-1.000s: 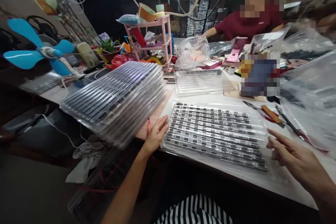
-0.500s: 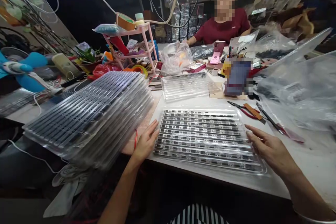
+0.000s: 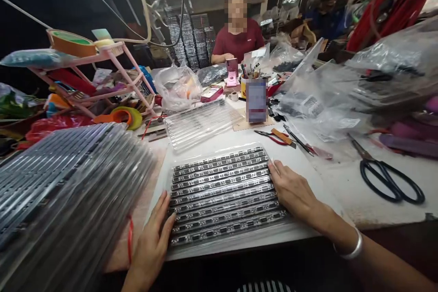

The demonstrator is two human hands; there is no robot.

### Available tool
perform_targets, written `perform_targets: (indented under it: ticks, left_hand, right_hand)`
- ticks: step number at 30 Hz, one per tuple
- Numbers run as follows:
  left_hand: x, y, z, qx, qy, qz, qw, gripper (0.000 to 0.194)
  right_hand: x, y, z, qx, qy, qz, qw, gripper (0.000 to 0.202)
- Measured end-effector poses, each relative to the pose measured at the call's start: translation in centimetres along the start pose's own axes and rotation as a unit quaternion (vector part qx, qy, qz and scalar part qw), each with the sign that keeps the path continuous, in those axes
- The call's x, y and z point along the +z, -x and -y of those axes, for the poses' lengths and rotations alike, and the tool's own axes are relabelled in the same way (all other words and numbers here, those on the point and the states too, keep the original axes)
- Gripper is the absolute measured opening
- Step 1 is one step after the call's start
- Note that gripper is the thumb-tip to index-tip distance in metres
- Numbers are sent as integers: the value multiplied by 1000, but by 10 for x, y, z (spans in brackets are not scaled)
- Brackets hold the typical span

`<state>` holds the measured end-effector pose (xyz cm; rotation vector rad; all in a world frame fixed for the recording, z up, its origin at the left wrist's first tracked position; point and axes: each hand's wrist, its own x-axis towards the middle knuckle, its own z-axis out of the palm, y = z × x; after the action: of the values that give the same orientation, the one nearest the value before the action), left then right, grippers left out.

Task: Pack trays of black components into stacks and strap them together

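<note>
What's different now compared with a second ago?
The view has swung right: the blue fan has left the frame and the scissors have come in. The right hand has closed in on the right edge of the tray of strips, its fingers now touching it; whether they grip is unclear. The left hand stays at the left edge, beside the stack.

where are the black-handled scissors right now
In the head view, the scissors lie on the table at the right, to the right of the right hand, with clear plastic bags just beyond them.
</note>
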<state>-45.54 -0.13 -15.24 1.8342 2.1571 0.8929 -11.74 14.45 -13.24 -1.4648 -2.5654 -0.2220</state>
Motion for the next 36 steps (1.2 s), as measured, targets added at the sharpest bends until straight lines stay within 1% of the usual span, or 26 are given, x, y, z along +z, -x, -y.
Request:
perform_targets:
  ticks: [2, 4, 6, 8, 11, 13, 15, 17, 19, 21, 23, 24, 26, 29, 30, 32, 34, 36]
  left_hand:
    - [6, -1, 2, 18, -52, -26, 998, 52]
    - [9, -1, 3, 29, -76, -41, 996, 52]
    - [8, 0, 1, 23, -69, -36, 997, 53]
    - [4, 1, -2, 6, -38, -23, 999, 53]
    - [0, 1, -9, -26, 18, -4, 999, 53]
    - [-1, 0, -12, -42, 39, -7, 998, 52]
    - [-1, 0, -15, -45, 45, -20, 998, 50]
    - [-5, 4, -17, -33, 46, -22, 998, 48]
    - [-14, 14, -19, -6, 47, 13, 999, 45]
    - [-26, 30, -22, 37, 43, 69, 996, 45]
    - [-35, 47, -22, 82, 25, 111, 990, 53]
    - [-37, 55, -21, 101, 8, 118, 988, 58]
    - [-34, 67, -14, 128, -32, 106, 986, 63]
    - [-20, 73, 5, 151, -71, 42, 985, 59]
    - [-14, 72, 11, 159, -71, 15, 985, 57]
    - [-7, 71, 21, 173, -57, -25, 983, 51]
    - [-7, 70, 24, 175, -38, -40, 983, 48]
    - [-14, 67, 21, 170, -21, -31, 985, 46]
  right_hand:
    - [-4, -4, 3, -28, 41, 18, 999, 51]
    - [-7, -6, 3, -43, 56, 23, 997, 52]
    - [-6, -5, 2, -45, 59, 12, 997, 53]
    - [-2, -3, -1, -42, 47, -3, 998, 53]
    - [9, -1, -7, -48, 6, -26, 998, 49]
    - [13, -1, -12, -55, -35, -35, 997, 49]
    - [15, 0, -19, -59, -94, -44, 993, 51]
    - [15, 5, -28, -63, -162, -61, 983, 51]
    - [14, 14, -40, -76, -217, -81, 970, 49]
    - [13, 30, -53, -104, -244, -91, 960, 47]
    - [9, 50, -65, -141, -246, -85, 955, 47]
    - [6, 60, -70, -162, -238, -79, 954, 50]
    - [-1, 82, -75, -204, -213, -69, 953, 58]
    - [-8, 111, -72, -248, -165, -60, 953, 64]
    - [-7, 118, -68, -248, -147, -58, 956, 64]
    - [-2, 127, -60, -227, -120, -80, 963, 63]
    - [5, 130, -53, -198, -114, -115, 967, 60]
    - [10, 127, -52, -184, -140, -140, 963, 54]
